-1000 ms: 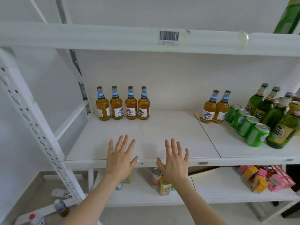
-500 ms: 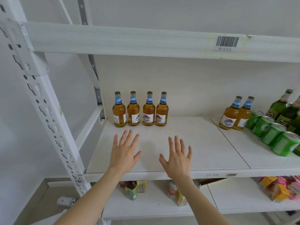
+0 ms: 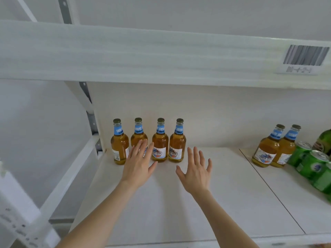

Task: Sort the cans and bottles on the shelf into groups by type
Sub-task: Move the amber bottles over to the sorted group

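Several amber beer bottles [image 3: 160,140] with blue neck labels stand in a row at the back left of the white shelf [image 3: 206,203]. Two more amber bottles [image 3: 268,149] stand at the right, beside green cans [image 3: 311,163] and a green bottle [image 3: 325,140] cut off by the frame edge. My left hand [image 3: 138,165] is spread flat in front of the second bottle, hiding its lower part. My right hand [image 3: 196,173] hovers open over the shelf, just right of the row. Neither hand holds anything.
A white shelf beam [image 3: 161,56] with a barcode label [image 3: 304,58] runs overhead. A perforated white upright [image 3: 19,221] and a diagonal brace [image 3: 71,169] stand at the left. A seam [image 3: 268,187] divides the shelf boards.
Both hands have reached forward toward the row of amber bottles, and the view has moved closer and left. The lower shelf and most of the green bottles have left the frame.
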Demonstrator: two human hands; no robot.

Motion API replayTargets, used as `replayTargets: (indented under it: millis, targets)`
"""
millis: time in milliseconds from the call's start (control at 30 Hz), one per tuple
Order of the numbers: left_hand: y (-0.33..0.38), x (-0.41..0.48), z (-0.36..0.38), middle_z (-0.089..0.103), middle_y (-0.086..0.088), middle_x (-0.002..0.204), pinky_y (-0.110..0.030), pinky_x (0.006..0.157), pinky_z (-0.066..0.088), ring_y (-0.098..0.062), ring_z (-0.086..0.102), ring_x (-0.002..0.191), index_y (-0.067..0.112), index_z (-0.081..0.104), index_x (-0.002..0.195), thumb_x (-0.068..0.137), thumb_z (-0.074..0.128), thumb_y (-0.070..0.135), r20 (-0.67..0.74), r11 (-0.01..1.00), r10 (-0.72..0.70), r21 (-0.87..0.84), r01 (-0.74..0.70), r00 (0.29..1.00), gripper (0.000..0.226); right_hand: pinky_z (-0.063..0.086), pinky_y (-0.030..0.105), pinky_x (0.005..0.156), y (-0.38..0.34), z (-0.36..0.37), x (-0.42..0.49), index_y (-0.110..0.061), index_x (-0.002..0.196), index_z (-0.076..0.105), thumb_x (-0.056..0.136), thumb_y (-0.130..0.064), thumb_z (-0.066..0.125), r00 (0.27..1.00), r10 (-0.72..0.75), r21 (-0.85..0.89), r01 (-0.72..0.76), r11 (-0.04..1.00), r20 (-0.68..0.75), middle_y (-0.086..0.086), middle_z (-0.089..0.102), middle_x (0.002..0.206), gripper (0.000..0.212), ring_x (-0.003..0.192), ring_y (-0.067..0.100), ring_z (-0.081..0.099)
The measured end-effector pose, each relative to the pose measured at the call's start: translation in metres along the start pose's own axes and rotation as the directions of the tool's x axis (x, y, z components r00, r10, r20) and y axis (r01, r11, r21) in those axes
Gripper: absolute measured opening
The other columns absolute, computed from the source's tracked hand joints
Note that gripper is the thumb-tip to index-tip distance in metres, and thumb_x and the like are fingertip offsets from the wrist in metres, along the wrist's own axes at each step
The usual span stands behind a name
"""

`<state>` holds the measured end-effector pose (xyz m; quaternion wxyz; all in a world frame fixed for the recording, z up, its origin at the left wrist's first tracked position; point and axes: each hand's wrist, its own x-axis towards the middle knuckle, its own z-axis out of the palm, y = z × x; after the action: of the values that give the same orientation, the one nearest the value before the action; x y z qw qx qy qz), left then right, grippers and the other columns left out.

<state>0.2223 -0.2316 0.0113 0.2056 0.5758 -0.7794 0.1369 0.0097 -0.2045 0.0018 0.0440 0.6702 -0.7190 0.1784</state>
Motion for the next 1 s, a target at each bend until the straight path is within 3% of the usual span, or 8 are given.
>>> replayTargets:
  millis: [100,267,367,500,567,633,800,1000]
  targets:
    - [-0.004,0.028,0.014,0.042,-0.015,0.15,-0.046,0.11,0.037,-0.033,0.037,0.14,0.009,0.038,0.147,0.09,0.059,0.046,-0.025,0.999,-0.015,-0.043,0.014,1.0,0.07,0.0,0.05,0.119,0.007,0.01,0.033,-0.023,0.156,0.0,0.092,-0.066,0.03,1.0,0.021,0.01,-0.021,1.0,0.017,0.002,0.002,0.165,0.082,0.151,0.023,0.002]
    - [-0.002,0.064,0.031,0.03,-0.011,0.158,-0.041,0.113,0.035,-0.029,0.028,0.145,0.011,0.023,0.153,0.095,0.048,0.051,0.006,0.99,-0.068,-0.123,0.069,0.998,0.075,0.006,0.048,0.119,0.013,0.032,0.072,-0.022,0.156,-0.001,0.092,-0.067,0.032,0.997,0.05,0.076,-0.055,0.996,0.066,-0.001,0.004,0.165,0.085,0.151,0.02,0.006]
    - [-0.001,0.082,0.039,0.03,-0.01,0.157,-0.034,0.11,0.037,-0.026,0.033,0.143,0.011,0.017,0.153,0.095,0.047,0.051,0.007,0.974,-0.081,-0.209,0.081,0.997,0.077,0.016,0.046,0.118,0.015,0.046,0.089,-0.021,0.156,0.005,0.09,-0.065,0.043,0.995,0.035,0.217,-0.055,0.975,0.092,-0.003,0.02,0.162,0.088,0.147,0.019,0.021]
    - [0.003,0.1,0.048,0.039,-0.006,0.152,-0.034,0.105,0.042,-0.022,0.046,0.134,0.014,0.018,0.153,0.095,0.055,0.042,0.075,0.878,-0.134,-0.454,0.153,0.988,0.075,0.041,0.042,0.105,0.013,0.06,0.104,-0.024,0.148,0.023,0.084,-0.047,0.069,0.989,0.004,0.611,-0.094,0.786,0.147,-0.006,0.048,0.141,0.083,0.13,0.02,0.047]
    - [0.005,0.108,0.052,0.047,-0.003,0.147,-0.033,0.104,0.043,-0.02,0.051,0.13,0.016,0.023,0.151,0.095,0.057,0.038,0.145,0.798,-0.178,-0.558,0.229,0.973,0.07,0.048,0.027,0.091,0.013,0.061,0.111,-0.021,0.141,0.034,0.08,-0.032,0.078,0.981,0.016,0.749,-0.16,0.643,0.195,-0.01,0.056,0.122,0.076,0.118,0.018,0.056]
    - [0.007,0.115,0.054,0.055,-0.003,0.137,-0.029,0.1,0.044,-0.019,0.055,0.124,0.015,0.033,0.144,0.095,0.058,0.036,0.204,0.722,-0.209,-0.627,0.292,0.956,0.059,0.045,0.013,0.075,0.013,0.059,0.117,-0.019,0.133,0.042,0.077,-0.024,0.082,0.973,0.023,0.799,-0.203,0.567,0.23,-0.013,0.058,0.108,0.069,0.106,0.014,0.06]
    - [0.012,0.123,0.049,0.062,-0.003,0.126,-0.027,0.094,0.046,-0.018,0.059,0.115,0.015,0.045,0.133,0.095,0.059,0.033,0.296,0.54,-0.271,-0.741,0.399,0.916,0.044,0.049,0.022,0.077,0.012,0.062,0.126,-0.027,0.121,0.05,0.069,-0.023,0.087,0.96,0.021,0.848,-0.256,0.465,0.278,-0.012,0.063,0.107,0.064,0.094,0.004,0.061]
    - [0.015,0.115,0.048,0.062,0.0,0.123,-0.027,0.091,0.047,-0.014,0.059,0.111,0.014,0.045,0.13,0.095,0.057,0.036,0.276,0.526,-0.291,-0.753,0.394,0.916,0.043,0.054,0.023,0.074,0.018,0.062,0.116,-0.035,0.116,0.057,0.063,-0.015,0.09,0.964,0.058,0.907,-0.265,0.326,0.261,-0.013,0.07,0.103,0.066,0.094,0.006,0.067]
